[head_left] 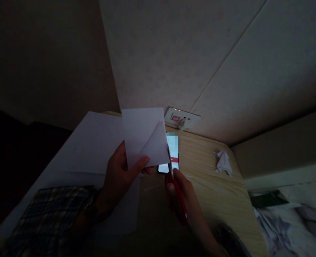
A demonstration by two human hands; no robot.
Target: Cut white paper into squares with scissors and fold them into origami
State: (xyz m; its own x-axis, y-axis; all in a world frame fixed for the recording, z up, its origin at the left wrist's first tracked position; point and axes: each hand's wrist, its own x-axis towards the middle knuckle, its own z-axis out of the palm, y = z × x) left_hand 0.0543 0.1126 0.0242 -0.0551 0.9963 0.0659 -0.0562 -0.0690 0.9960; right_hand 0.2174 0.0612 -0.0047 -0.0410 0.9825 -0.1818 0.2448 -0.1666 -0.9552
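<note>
My left hand (pixel 123 175) pinches a folded sheet of white paper (pixel 144 132) near its lower edge, thumb in front and fingers behind. A diagonal fold line runs across the paper's lower right. My right hand (pixel 184 192) is closed round the red handles of a pair of scissors (pixel 179 200). The scissor blades point up along the paper's right edge; how far they are apart is hard to make out. Behind the paper and blades a lit phone (pixel 175 157) lies on the wooden table, partly covered.
Large white sheets (pixel 93 142) lie on the left of the wooden table (pixel 201 192). A folded paper figure (pixel 223 163) rests at the right. A wall socket (pixel 182 118) with a plug sits just above the table's back edge. Patterned bedding (pixel 281 225) is at the lower right.
</note>
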